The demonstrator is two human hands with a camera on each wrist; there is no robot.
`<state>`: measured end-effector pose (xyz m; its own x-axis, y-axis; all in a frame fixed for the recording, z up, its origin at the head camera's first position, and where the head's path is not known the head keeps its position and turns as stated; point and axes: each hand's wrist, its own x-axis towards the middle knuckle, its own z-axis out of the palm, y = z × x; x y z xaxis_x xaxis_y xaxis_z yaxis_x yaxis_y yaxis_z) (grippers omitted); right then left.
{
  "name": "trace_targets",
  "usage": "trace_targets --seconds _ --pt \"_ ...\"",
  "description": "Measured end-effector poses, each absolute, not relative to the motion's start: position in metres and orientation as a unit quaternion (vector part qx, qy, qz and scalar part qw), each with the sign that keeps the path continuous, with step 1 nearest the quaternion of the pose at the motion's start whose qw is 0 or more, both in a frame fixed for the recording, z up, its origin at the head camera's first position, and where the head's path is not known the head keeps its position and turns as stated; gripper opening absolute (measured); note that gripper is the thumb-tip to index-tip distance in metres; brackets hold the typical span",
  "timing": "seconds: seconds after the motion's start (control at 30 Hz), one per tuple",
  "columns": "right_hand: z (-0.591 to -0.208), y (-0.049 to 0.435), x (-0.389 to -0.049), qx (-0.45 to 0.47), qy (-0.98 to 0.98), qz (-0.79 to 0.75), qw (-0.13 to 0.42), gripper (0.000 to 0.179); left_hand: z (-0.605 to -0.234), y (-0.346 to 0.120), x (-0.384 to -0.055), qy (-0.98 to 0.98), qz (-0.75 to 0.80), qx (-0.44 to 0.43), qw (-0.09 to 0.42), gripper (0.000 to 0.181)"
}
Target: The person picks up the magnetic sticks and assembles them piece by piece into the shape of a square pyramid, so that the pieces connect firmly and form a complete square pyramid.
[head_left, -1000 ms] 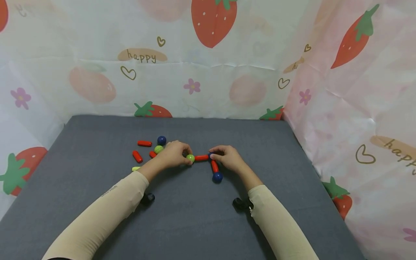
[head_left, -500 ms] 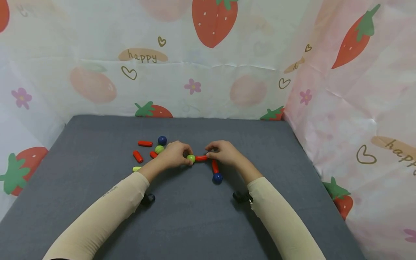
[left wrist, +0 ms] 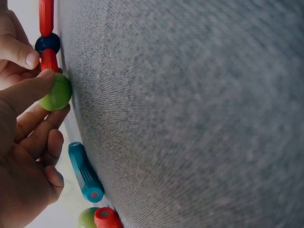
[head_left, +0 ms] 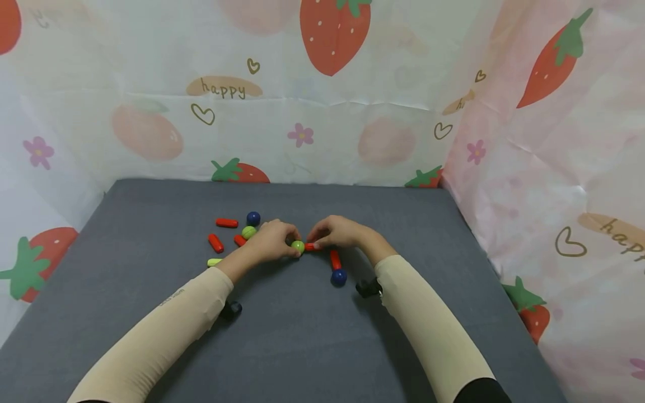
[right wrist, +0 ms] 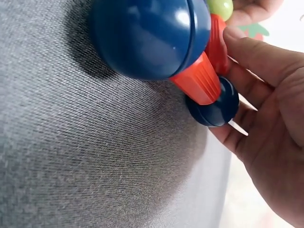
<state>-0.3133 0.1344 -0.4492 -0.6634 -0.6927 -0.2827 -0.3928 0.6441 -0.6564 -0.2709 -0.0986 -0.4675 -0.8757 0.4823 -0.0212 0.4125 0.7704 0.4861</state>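
My left hand (head_left: 272, 239) pinches a lime-green ball (head_left: 298, 247) between thumb and fingers. From that ball a red ridged rod (right wrist: 217, 47) runs right to a dark blue ball (left wrist: 48, 43), which my right hand hides in the head view. My right hand (head_left: 340, 232) holds this rod, its thumb on the rod and other fingers reaching behind the blue ball. A second red rod (head_left: 335, 260) leads from that ball toward the near side and ends in another blue ball (head_left: 339, 277). The linked pieces lie low over the grey cloth.
Left of the hands lie loose red rods (head_left: 227, 223), a blue ball (head_left: 253, 219), a green ball (head_left: 249, 232) and a yellow-green rod (head_left: 214, 262). A teal rod (left wrist: 85, 173) shows in the left wrist view. Grey cloth (head_left: 302, 347) covers the table.
My right hand has moved left, off the corner blue ball and along the red rod toward the green ball. My left hand keeps its pinch in place.
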Motion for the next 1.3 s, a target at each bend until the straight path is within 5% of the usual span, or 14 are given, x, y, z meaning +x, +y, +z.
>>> trace_targets --seconds 0.43,1.3 --pt "-0.456 0.131 -0.317 -0.308 0.863 -0.283 0.283 0.017 -0.467 -0.100 -0.267 0.937 0.245 0.239 0.069 0.031" --pt "-0.467 0.157 -0.283 -0.128 0.902 -0.369 0.181 0.020 -0.453 -0.166 -0.250 0.933 0.273 0.234 0.015 0.036"
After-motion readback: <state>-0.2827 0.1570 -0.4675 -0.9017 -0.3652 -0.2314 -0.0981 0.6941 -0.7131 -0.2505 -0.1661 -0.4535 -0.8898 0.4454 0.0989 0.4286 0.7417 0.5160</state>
